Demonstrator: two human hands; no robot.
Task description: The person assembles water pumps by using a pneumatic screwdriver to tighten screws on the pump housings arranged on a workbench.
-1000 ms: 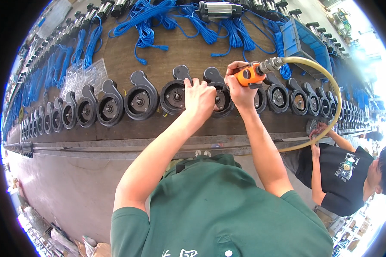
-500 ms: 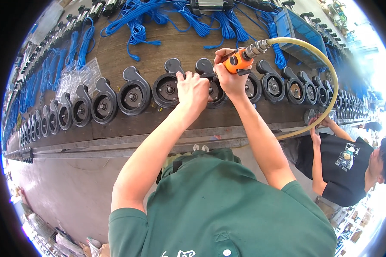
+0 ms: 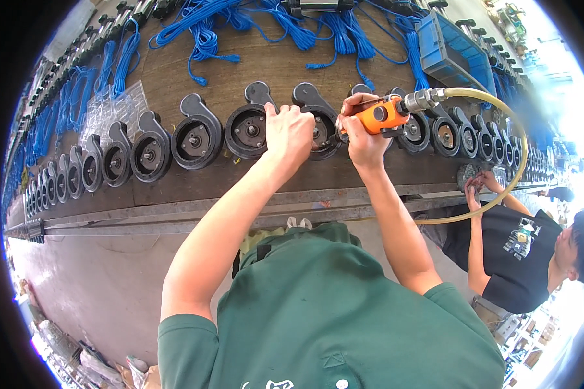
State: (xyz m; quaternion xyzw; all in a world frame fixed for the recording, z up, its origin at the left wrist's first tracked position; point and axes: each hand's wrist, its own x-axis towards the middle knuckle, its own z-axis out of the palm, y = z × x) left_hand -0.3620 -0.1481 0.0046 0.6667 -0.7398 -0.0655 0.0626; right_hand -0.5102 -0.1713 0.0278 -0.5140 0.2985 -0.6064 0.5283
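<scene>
Right hand [image 3: 366, 137] grips orange power tool [image 3: 384, 117] at right rim of round black housing [image 3: 324, 149]; left hand [image 3: 289, 135] sits curled over housing's left rim, can't tell if grasping.

On my feed I can read no words or numbers on anything around either hand. Well below the left hand [image 3: 291, 135], at the bottom edge of my view, the green shirt [image 3: 305, 311] carries a white print [image 3: 279, 386] cut off by that edge, so I can't read it. Off to the right of the right hand [image 3: 366, 139] and lower than it, a co-worker's black shirt [image 3: 493, 259] bears a pale blocky print [image 3: 523, 238], too small and blurred for me to decipher.
</scene>
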